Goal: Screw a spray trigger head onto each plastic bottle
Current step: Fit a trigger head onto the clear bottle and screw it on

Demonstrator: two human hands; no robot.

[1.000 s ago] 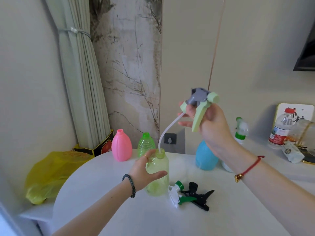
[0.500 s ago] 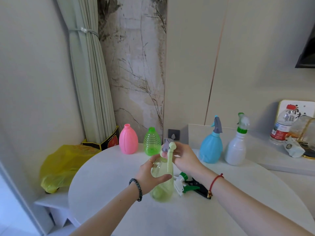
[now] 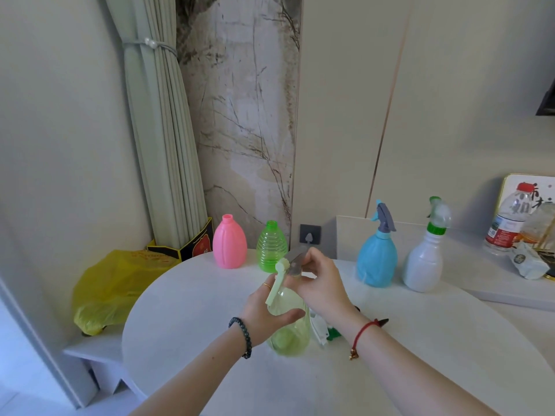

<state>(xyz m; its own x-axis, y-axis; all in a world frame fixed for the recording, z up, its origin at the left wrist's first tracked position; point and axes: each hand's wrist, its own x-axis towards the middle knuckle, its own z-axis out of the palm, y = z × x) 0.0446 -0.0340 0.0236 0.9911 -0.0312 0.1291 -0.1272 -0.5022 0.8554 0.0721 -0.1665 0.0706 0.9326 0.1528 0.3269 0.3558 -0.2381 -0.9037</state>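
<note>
Head view. The neck of the yellow-green bottle (image 3: 292, 336) and the collar of the spray trigger head (image 3: 283, 267) are hidden behind the fingers, so it cannot be told how far the thread is engaged; the head's grey body is blurred. The left hand (image 3: 261, 307) wraps round the bottle's upper body, thumb across the front, and holds it upright on the white surface (image 3: 195, 310). The right hand (image 3: 321, 283), just above the left, curls its fingers round the trigger head at the bottle's top; the pale green lever hangs down over the left hand's fingers. Two loose trigger heads, one white and green (image 3: 322, 334) and one black (image 3: 383, 321), lie behind the right wrist, largely covered by it. Beyond the left hand stand a pink bottle (image 3: 229, 244) and a green ribbed bottle (image 3: 271, 247), both uncapped. Beyond the right hand stand a blue bottle (image 3: 377, 259) and a white bottle (image 3: 423, 265), each with a head fitted.
</note>
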